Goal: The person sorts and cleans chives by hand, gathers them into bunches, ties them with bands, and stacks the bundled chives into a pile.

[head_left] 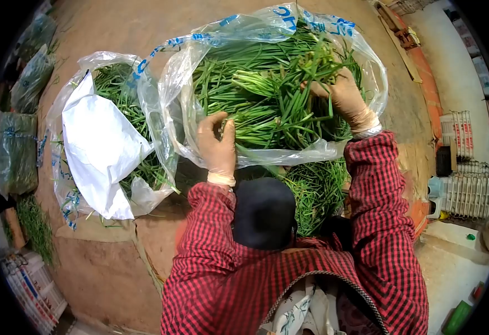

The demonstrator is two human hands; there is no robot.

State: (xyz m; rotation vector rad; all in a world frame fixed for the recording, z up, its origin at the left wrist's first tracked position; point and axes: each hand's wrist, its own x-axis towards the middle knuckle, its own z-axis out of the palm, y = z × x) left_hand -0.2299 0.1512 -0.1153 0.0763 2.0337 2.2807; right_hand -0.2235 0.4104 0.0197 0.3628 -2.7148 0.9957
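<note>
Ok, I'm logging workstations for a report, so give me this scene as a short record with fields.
left hand: left hand, thumb and fingers at the near-left side of the green stalks; grip unclear
right hand: right hand, fingers among the stalks' right side; grip unclear
main bag: open clear bag, blue lettering, stalks inside
second bag: smaller bag to the left, greens inside, white sheet partly covering it
sleeves: red-and-black checked sleeves

Glossy plastic bag (173, 92), matt cloth sleeves (379, 192)
</note>
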